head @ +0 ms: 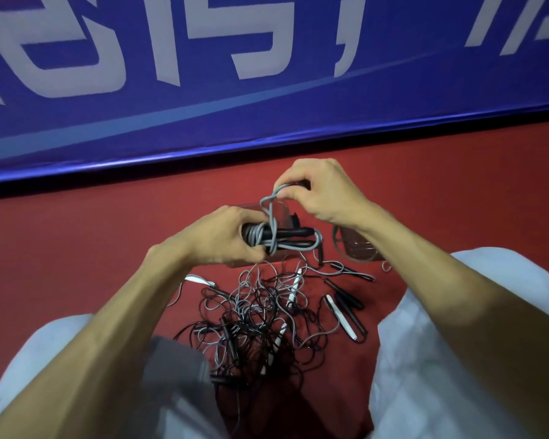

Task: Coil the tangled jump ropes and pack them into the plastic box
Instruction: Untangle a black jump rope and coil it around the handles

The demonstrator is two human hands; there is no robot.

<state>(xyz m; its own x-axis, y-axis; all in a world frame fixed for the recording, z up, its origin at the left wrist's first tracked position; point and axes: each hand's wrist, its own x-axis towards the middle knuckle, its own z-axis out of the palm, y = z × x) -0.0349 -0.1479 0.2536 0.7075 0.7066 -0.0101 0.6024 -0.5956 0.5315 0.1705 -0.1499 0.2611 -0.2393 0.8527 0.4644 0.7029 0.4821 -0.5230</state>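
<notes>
Holding a part-wound grey rope bundle up at centre frame, both hands closed on it. Left hand wraps around the 9 o'clock end of the bundle, gripping black handles and grey coils together. Right hand sits at 1 o'clock from it, fingers pinched on a loop of the same grey cord that rises from the bundle.

Cord looks smooth, round, rubbery; handles are slim matte-black sticks.

Clear plastic box lies on the red floor at 3 o'clock of the bundle, mostly hidden behind the right forearm; see-through walls, rounded corner. Contents: cannot tell.

Tangled pile of thin black and grey ropes lies at 6 o'clock, between the knees, with slim white handles and black ones poking out.

Blue banner spans 12 o'clock, glossy, with big white characters; cropped, not readable. Pale trousers frame the bottom corners.
</notes>
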